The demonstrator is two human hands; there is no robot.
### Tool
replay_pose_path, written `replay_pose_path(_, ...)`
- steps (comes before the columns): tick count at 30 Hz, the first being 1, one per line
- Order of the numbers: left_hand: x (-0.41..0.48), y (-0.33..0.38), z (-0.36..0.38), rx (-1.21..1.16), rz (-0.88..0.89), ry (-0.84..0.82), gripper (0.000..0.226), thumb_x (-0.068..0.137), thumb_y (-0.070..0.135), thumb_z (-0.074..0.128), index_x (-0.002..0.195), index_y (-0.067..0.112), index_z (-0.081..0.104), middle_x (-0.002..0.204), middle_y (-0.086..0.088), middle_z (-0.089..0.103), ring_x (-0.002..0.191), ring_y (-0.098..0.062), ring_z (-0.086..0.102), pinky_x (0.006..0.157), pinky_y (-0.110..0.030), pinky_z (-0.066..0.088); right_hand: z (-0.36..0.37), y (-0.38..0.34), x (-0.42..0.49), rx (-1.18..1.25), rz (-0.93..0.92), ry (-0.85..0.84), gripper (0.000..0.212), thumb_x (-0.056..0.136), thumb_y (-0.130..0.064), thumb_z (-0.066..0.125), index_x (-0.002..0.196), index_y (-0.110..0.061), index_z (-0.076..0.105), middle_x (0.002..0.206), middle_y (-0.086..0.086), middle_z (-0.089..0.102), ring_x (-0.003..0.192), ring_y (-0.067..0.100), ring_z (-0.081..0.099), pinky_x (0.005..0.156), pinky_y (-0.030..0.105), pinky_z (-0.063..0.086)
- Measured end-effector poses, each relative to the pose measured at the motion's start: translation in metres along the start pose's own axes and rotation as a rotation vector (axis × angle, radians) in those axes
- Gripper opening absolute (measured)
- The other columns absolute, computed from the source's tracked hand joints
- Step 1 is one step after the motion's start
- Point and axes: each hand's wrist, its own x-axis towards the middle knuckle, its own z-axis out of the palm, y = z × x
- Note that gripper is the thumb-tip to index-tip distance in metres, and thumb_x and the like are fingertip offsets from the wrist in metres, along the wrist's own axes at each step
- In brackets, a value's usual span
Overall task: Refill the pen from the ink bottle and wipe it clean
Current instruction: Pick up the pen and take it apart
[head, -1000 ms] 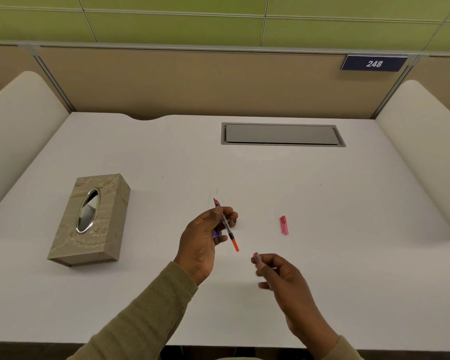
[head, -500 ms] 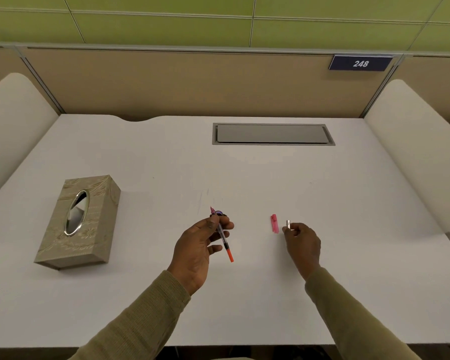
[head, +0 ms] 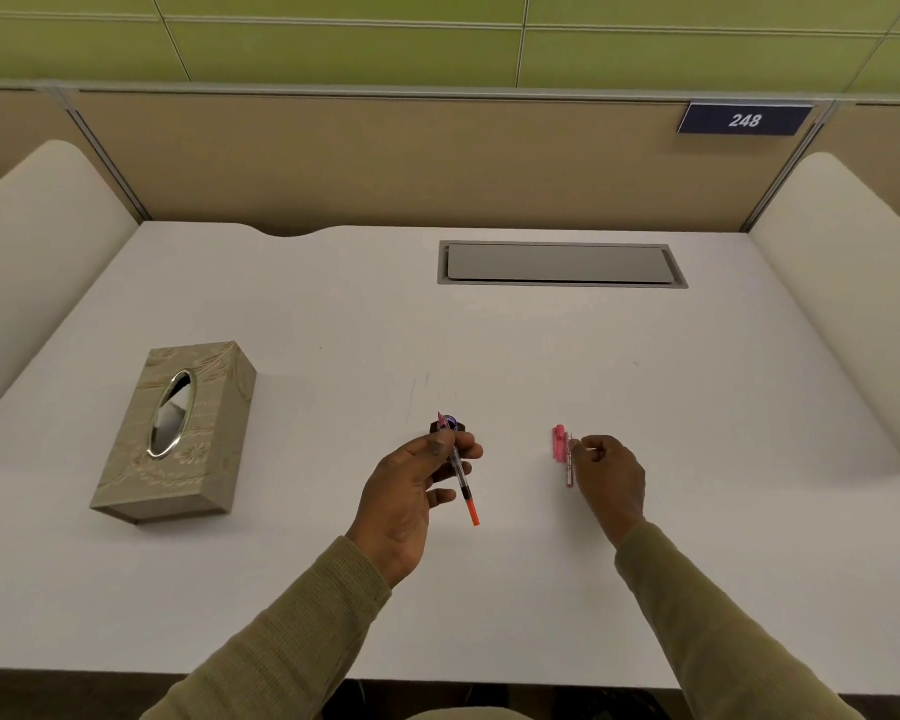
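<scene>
My left hand pinches the pen's inner section between thumb and fingers, its orange end pointing toward me and its pink tip over the small dark ink bottle on the white desk. My right hand curls its fingertips onto a slim clear barrel piece lying just beside the pink cap. A tissue box sits well to the left.

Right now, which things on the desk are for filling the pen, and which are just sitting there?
For the job:
slim pen part in the left hand
small clear piece at the right hand
pink cap
ink bottle, mostly hidden
tissue box

Just there:
grey desk hatch
number sign
</scene>
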Motion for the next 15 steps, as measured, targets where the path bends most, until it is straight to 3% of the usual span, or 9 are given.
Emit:
replay_pose_path(5, 0.001, 0.004, 0.004, 0.054, 0.014, -0.012, 0.025, 0.097, 0.032, 0.055, 0.098, 0.020, 0.077, 0.108, -0.003, 0.077, 0.103, -0.020, 0.066, 0.087, -0.043, 0.043, -0.005, 0.000, -0.006, 0.042, 0.038, 0.009, 0.024, 0.092, -0.040, 0.064, 0.107, -0.022, 0.070, 0.093, -0.005, 0.070, 0.101, 0.020, 0.064, 0.089, 0.036, 0.051)
replay_pose_path(8, 0.003, 0.010, 0.006, 0.114, 0.043, -0.029, 0.025, 0.097, 0.031, 0.056, 0.100, 0.020, 0.078, 0.111, 0.002, 0.077, 0.111, -0.021, 0.066, 0.090, -0.042, 0.044, -0.015, -0.015, -0.023, 0.142, 0.053, 0.095, 0.019, 0.095, -0.037, 0.062, 0.102, -0.021, 0.069, 0.096, -0.005, 0.069, 0.097, 0.019, 0.065, 0.082, 0.030, 0.047)
replay_pose_path(10, 0.006, 0.017, 0.009, 0.146, 0.076, -0.024, 0.023, 0.096, 0.031, 0.059, 0.099, 0.022, 0.079, 0.111, 0.006, 0.077, 0.114, -0.021, 0.065, 0.088, -0.039, 0.045, -0.024, -0.036, -0.043, 0.274, 0.039, 0.098, 0.014, 0.096, -0.033, 0.062, 0.097, -0.022, 0.069, 0.092, -0.009, 0.068, 0.088, 0.012, 0.065, 0.074, 0.017, 0.044)
replay_pose_path(12, 0.010, 0.027, 0.012, 0.172, 0.114, -0.020, 0.020, 0.095, 0.029, 0.061, 0.095, 0.024, 0.081, 0.110, 0.007, 0.077, 0.115, -0.023, 0.064, 0.082, -0.032, 0.044, -0.031, -0.058, -0.063, 0.425, 0.036, 0.015, 0.012, 0.096, -0.029, 0.062, 0.092, -0.023, 0.071, 0.088, -0.007, 0.071, 0.078, 0.009, 0.065, 0.068, 0.017, 0.046)
replay_pose_path(15, 0.016, 0.047, 0.017, 0.199, 0.174, -0.030, 0.019, 0.095, 0.027, 0.062, 0.095, 0.023, 0.081, 0.108, 0.010, 0.077, 0.112, -0.019, 0.064, 0.086, -0.031, 0.046, -0.038, -0.089, -0.098, 0.635, 0.040, -0.260, 0.018, 0.099, -0.021, 0.059, 0.101, -0.017, 0.076, 0.095, 0.005, 0.077, 0.077, 0.016, 0.066, 0.064, 0.029, 0.049)
